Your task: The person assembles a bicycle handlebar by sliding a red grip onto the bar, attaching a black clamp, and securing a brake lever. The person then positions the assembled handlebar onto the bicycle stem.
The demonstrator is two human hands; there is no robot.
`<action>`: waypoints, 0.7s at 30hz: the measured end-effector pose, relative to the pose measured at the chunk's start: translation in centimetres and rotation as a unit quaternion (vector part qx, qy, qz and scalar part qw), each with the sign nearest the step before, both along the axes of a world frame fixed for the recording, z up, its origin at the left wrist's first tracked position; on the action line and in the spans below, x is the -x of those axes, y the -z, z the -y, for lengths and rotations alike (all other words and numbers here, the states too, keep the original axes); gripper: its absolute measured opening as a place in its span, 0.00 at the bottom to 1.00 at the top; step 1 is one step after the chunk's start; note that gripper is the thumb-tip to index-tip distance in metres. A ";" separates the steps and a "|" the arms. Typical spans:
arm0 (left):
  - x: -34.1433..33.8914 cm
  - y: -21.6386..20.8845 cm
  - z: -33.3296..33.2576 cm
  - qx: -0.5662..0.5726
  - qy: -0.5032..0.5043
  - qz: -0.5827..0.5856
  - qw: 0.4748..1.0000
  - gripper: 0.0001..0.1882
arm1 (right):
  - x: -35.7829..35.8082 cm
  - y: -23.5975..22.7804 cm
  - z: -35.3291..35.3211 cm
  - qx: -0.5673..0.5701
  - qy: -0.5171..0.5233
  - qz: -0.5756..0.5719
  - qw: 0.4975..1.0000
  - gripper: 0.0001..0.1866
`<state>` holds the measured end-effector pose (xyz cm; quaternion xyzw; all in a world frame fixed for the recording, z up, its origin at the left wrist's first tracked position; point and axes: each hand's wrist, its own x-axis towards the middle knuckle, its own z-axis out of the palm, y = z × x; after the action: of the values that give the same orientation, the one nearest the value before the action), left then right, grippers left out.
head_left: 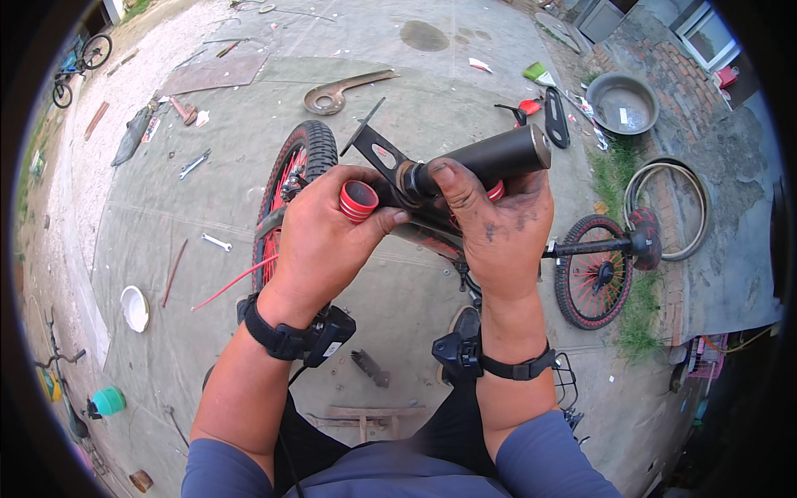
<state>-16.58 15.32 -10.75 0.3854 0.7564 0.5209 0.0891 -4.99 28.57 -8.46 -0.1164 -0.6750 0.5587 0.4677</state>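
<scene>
Sheet (191, 332) spread below. Bike (427, 239) over it, red-spoked wheels either side of hands. Basin (604, 104) upper right. Black cylinder (498, 156) above bike, right hand (502, 216) gripping it, thumb on near side, fingers partly hidden. Wrench (217, 242) on sheet. Red ring (359, 202) in left hand (324, 228), between thumb and forefinger.

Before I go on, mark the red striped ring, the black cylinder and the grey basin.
Red striped ring (359, 211): head view, on its outer wall.
Black cylinder (494, 162): head view, middle of its long side.
Grey basin (624, 96): head view, bare inner bottom.
</scene>
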 end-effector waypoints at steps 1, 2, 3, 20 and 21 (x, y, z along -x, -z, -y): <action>0.0 0.0 0.0 0.000 0.000 0.007 1.000 0.21 | -0.1 -0.1 0.1 0.015 -0.004 0.015 1.000 0.23; 0.0 0.1 0.0 -0.003 0.001 0.004 1.000 0.21 | -0.3 -0.4 0.0 0.023 -0.016 0.023 0.999 0.24; 0.0 0.1 0.0 -0.004 0.002 0.006 1.000 0.21 | -0.6 -0.6 0.0 0.031 -0.027 0.031 0.999 0.24; 0.1 0.4 -0.3 -0.018 0.007 0.015 1.000 0.21 | -1.7 -1.6 -1.2 0.016 0.012 0.012 1.000 0.21; 0.1 0.3 -0.3 -0.018 0.007 0.015 1.000 0.21 | -1.8 -1.7 -1.2 0.022 0.001 0.006 1.000 0.21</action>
<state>-16.66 15.60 -11.09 0.3844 0.7428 0.5394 0.0977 -3.16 29.82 -6.74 -0.1311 -0.6652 0.5724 0.4612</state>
